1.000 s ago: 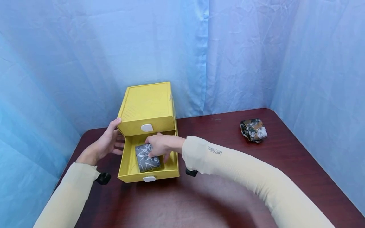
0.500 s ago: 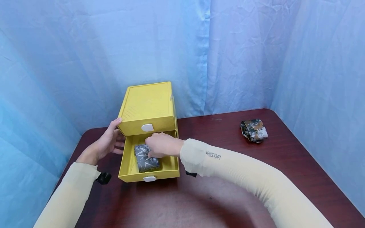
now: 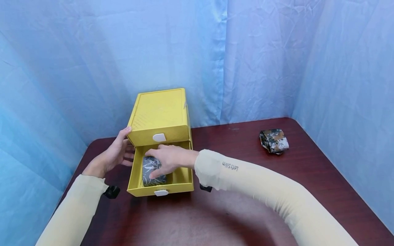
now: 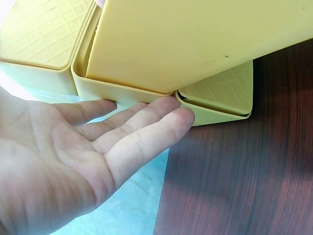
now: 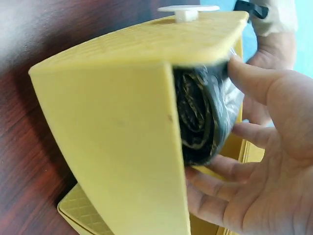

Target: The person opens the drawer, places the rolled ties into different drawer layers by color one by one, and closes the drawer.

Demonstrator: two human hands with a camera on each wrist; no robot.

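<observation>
A grey rolled bundle with a white leaf print lies in the pulled-out lower drawer of a yellow two-drawer box, against the drawer's left side. My right hand reaches into the drawer over the bundle, thumb toward the front and fingers toward the back. In the right wrist view the spread thumb and fingertips touch the dark, shiny roll. My left hand steadies the box from the left, its thumb at the upper drawer's front corner. Its other fingers lie straight along the side.
A second folded bundle in brown, black and white camouflage lies at the back right of the dark red table. Blue curtains hang behind and on both sides. White tabs mark the drawer fronts.
My right hand has shifted left, its fingers spreading wider over the bundle. The grey bundle has slid slightly left in the drawer. My left hand stays in place.
</observation>
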